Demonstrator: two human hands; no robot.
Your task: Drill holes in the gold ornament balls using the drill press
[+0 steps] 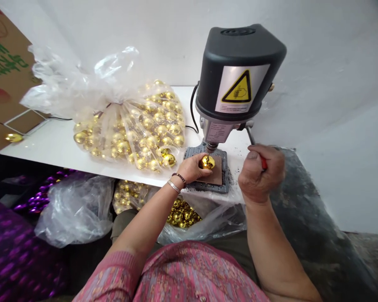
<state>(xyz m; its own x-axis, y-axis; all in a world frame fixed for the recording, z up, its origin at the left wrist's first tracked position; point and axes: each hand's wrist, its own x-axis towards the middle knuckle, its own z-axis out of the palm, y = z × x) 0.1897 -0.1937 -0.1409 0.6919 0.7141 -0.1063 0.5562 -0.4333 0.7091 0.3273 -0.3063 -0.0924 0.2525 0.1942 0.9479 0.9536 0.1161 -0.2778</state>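
Note:
My left hand [195, 167] is closed around the side of a shiny gold ball [208, 162], holding it on a brown board [214, 176] on the base [224, 188] of a small drill press [239, 46]. Directly over the ball is the chuck [210, 147], its bit at the ball's top; whether the bit has entered it I cannot tell. On the right, my right hand [261, 173] grips the drill press's feed lever [250, 135], which has a red part showing between the fingers. Dark shavings lie around the base.
A tied clear bag of gold balls [129, 134] lies left of the press. Below the table edge is an open bag of gold balls [182, 214]. A cardboard box [9, 84], a crumpled plastic bag [78, 209] and purple shiny balls [40, 197] are at left.

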